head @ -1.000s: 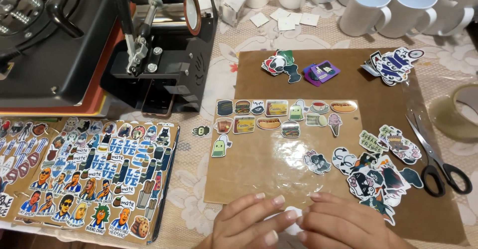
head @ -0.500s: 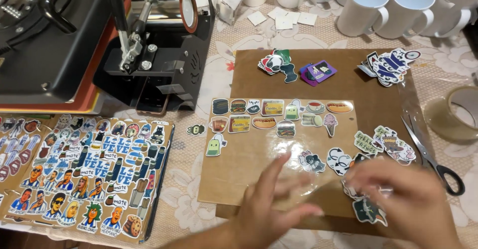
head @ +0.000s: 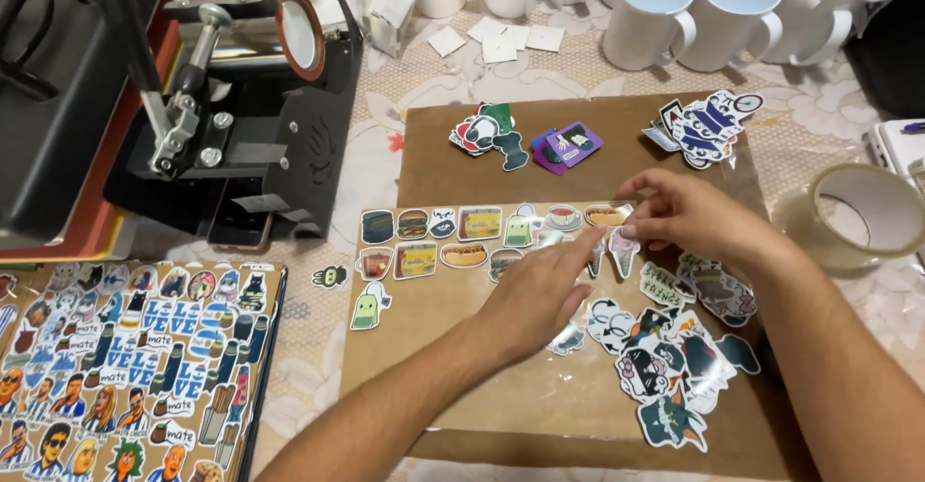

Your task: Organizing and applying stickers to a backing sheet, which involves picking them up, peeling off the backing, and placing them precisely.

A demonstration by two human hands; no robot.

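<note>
My left hand (head: 540, 294) lies flat, grip open, fingers on the clear film (head: 540, 386) over the brown board (head: 453, 154). My right hand (head: 689, 217) pinches the film's top edge beside the hot-dog sticker (head: 605, 215) in the food row. Loose stickers (head: 674, 366) crowd the board's right side. White mugs (head: 650, 14) stand at the bench's far edge, insides unseen.

Both forearms reach forward, left hand (head: 540, 289) flat with fingers extended, right hand (head: 679, 214) pinching, fingertips nearly meeting.
</note>
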